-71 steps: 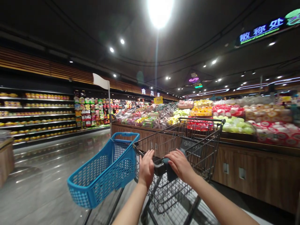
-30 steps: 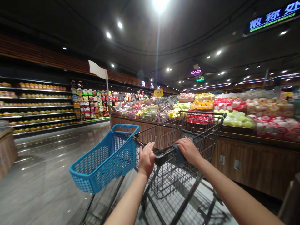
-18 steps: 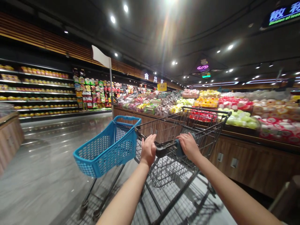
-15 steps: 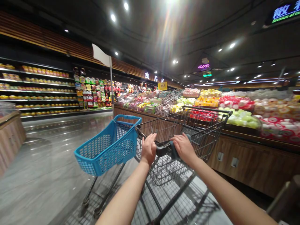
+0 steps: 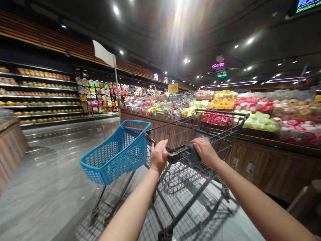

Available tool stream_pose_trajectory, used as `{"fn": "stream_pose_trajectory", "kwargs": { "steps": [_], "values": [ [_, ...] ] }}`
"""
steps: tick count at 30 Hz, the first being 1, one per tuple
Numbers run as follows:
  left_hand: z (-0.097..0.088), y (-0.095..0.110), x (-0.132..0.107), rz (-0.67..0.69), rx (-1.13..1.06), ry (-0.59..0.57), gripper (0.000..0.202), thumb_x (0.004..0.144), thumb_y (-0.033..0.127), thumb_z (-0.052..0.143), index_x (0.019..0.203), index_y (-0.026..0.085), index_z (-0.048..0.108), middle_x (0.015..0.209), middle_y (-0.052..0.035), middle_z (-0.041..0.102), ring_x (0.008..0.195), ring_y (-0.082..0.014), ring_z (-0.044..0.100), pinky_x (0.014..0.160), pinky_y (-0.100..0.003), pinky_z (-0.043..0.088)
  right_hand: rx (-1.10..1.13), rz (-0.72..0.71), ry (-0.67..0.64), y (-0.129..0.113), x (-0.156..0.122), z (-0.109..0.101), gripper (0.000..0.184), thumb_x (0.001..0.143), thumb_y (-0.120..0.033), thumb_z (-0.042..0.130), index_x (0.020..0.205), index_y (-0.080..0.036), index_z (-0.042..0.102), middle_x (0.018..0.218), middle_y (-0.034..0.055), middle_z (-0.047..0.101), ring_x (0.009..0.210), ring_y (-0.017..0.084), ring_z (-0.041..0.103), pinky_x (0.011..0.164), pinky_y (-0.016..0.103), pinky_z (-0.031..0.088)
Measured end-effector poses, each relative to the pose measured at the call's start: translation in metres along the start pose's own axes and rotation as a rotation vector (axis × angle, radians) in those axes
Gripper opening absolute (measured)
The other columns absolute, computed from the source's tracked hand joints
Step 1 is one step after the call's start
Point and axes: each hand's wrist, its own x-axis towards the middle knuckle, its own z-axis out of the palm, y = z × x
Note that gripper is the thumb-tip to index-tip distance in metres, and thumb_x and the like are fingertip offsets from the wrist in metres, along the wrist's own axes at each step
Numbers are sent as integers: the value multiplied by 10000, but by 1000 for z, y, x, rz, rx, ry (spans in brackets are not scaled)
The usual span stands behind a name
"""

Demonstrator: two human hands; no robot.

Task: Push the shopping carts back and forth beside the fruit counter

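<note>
Cloth under right hand, over cart handle, left hand nearby

Shopping cart: dk. metal wire basket, open-topped, blk. handle corner, blue-grey piece on handle, partly hidden. Stands upright on shiny grey floor, tubular legs w/ casters. Far end angled up-R in view, nr. wood-front display stand. Blue plastic cart just beside, L.
</note>
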Motion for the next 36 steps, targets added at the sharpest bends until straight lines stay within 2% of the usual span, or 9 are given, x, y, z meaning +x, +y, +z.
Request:
{"fn": "stream_pose_trajectory", "kwargs": {
  "steps": [4,8,12,17,20,22,26,31,36],
  "values": [
    [2,-1,0,11,-20,17,518,922,304,247,1327,191,550,1390,-73,573,1348,-227,443,1188,-550,119,-26,77,19,33,-2,-4,443,1006,-391,263,1042,-226,673,1094,50,691,1165,220,557,1143,495,234],
    [4,-2,-1,9,-33,36,523,924,304,239,1332,181,542,1397,-77,566,1355,-226,435,1187,-557,119,-17,112,62,35,-4,-2,466,1008,-386,243,1064,-231,679,1109,45,692,1209,234,529,1145,532,213],
    [5,-2,-1,12,-36,46,531,919,306,238,1341,175,534,1397,-78,566,1353,-222,438,1189,-545,130,-6,120,113,9,-9,7,435,1010,-393,266,1175,-265,647,1216,30,662,1288,239,467,1149,563,188],
    [6,-2,-2,1,-10,46,540,926,310,216,1349,185,528,1403,-74,561,1360,-219,429,1190,-538,134,8,2,48,-45,-13,19,420,1010,-409,301,1326,-280,547,1355,29,584,1363,234,389,1173,551,147],
    [3,-3,-2,9,14,28,541,937,313,206,1362,189,518,1413,-76,551,1367,-217,420,1188,-541,133,-7,-53,29,-68,-16,24,483,991,-471,351,1415,-265,458,1435,51,510,1404,260,328,1180,561,126],
    [-3,-7,2,38,40,-30,530,942,309,211,1356,206,526,1406,-68,559,1361,-212,429,1189,-544,121,-20,-67,26,-72,-18,23,541,972,-510,386,1447,-253,418,1469,68,470,1422,273,298,1183,564,127],
    [-22,-29,24,133,134,-276,480,972,377,255,1337,267,545,1411,-44,559,1373,-217,419,1180,-580,75,-34,-99,-2,-60,-16,19,555,968,-514,397,1450,-240,413,1485,68,450,1434,252,286,1197,522,157],
    [-39,-56,45,62,257,-354,496,997,463,244,1392,282,484,1501,-67,448,1428,-236,333,1160,-618,91,-35,-22,53,-34,-11,22,521,975,-522,373,1396,-231,471,1447,73,493,1427,249,305,1192,531,173],
    [-48,-58,39,142,251,-433,530,974,564,311,1401,294,471,1519,-72,420,1426,-243,339,1171,-608,69,-54,50,128,-33,-13,30,503,966,-537,374,1332,-225,524,1406,88,524,1430,280,292,1179,577,171]
  ]
}}
